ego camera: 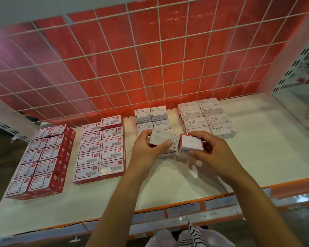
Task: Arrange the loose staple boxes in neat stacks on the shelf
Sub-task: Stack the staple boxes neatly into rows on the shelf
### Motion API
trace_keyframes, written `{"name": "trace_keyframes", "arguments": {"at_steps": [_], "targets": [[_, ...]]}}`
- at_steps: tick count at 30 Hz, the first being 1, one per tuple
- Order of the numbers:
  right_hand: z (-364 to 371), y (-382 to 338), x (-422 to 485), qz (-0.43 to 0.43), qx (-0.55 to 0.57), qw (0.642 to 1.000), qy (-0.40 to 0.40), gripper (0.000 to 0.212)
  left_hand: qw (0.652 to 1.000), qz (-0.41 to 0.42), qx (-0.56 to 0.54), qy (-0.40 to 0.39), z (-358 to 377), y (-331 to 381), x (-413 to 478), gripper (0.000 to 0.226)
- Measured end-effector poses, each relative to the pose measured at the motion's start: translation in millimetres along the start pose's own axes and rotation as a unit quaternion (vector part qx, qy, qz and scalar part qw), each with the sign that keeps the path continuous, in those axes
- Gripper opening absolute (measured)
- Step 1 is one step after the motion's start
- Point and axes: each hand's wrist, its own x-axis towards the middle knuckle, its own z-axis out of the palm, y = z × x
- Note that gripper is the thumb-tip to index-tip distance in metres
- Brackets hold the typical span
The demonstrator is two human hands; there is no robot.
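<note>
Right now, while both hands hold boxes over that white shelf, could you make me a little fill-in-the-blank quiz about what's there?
1. The left hand grips a flat pale grey cardboard box, and the right hand grips a small white cardboard box with ____ edges.
2. The grey boxes stacked at the back right read ____.
3. The grey boxes behind the left hand read PAPER ____.
4. The white shelf has a front lip coloured ____.
Missing words: red; STAPLES; CLIPS; orange.
</note>
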Motion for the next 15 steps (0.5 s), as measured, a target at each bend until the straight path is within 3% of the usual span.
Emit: {"name": "trace_keyframes", "arguments": {"at_steps": [10, 15], "targets": [[0, 1, 3, -0.009, -0.008, 0.999, -0.033, 0.054, 0.988, -0.018, -0.153, -0.028, 4, 5, 4, 0.028], [-1, 1, 1, -0.015, -0.001, 0.999, -0.037, 0.053, 0.984, -0.048, -0.168, -0.042, -2, 11, 7, 0.044]]}}
